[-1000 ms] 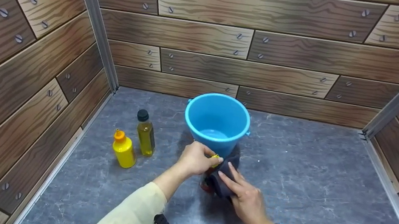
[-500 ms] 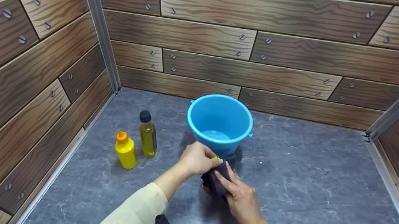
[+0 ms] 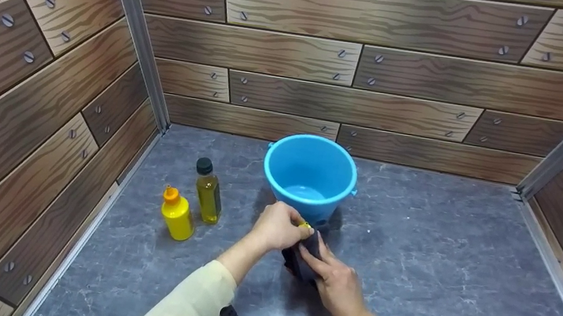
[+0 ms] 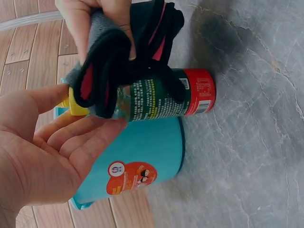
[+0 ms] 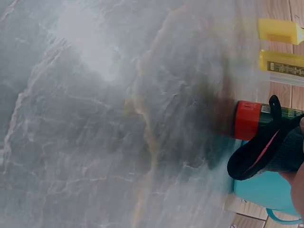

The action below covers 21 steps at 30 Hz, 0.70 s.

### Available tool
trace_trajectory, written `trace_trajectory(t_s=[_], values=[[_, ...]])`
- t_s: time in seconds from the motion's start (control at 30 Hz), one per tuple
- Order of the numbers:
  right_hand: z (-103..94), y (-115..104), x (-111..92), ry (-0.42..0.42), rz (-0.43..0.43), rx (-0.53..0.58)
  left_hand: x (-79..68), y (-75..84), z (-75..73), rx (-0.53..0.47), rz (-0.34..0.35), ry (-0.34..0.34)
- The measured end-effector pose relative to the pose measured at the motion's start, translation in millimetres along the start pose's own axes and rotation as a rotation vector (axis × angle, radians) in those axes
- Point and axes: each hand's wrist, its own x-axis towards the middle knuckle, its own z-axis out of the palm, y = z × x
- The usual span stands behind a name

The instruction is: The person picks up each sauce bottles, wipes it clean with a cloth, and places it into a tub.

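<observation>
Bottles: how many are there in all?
3: the yellow squeeze bottle at left, the dark-capped bottle of yellow-green liquid beside it, and the green-and-red-labelled bottle in front of the blue bucket, partly hidden by the dark cloth. No others show.

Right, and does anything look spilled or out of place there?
No; the yellow squeeze bottle, oil bottle and blue bucket all stand upright, with no spill visible. Only pale specks on the grey surface right of the bucket catch the eye, too small to identify. A cloth hides part of the green-labelled bottle.
</observation>
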Motion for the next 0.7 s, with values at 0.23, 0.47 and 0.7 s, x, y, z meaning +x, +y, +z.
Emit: trace_trajectory(t_s=[0.23, 0.47, 0.7], values=[[8.5, -0.5, -8.0, -0.002, 0.012, -0.012, -0.5, -1.4, 1.7, 0.008, -0.004, 0.024], [14.7, -1.0, -16.1, 0.043, -0.001, -0.026, 0.1, -2.3, 4.7, -0.003, -0.005, 0.02], [21.2, -0.8, -24.7, 0.046, -0.01, -0.027, -1.1, -2.1, 2.4, 0.0, 0.0, 0.021]])
